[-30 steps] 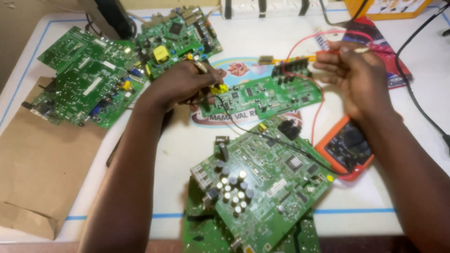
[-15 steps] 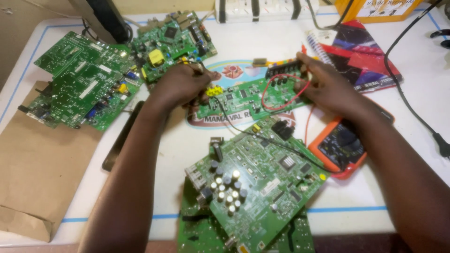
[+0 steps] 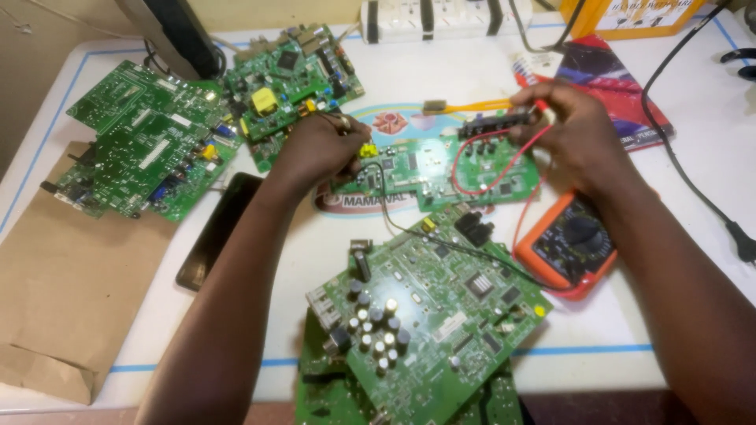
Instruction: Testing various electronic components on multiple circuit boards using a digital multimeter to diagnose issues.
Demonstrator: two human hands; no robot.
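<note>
circuit board (image 3: 429,169): green, long, flat on table | left hand (image 3: 319,149) fingers pinch black probe | right hand (image 3: 575,130) fingers pinch red probe

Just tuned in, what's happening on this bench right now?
A person is bent over a green circuit board in the middle of a white table. The left hand presses a black-wired probe near its left end; the right hand holds the red lead at its right end. An orange multimeter lies beside it, other boards around.

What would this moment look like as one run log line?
left hand: on circuit board | right hand: at board's far edge, red lead | multimeter: right, on table
</note>
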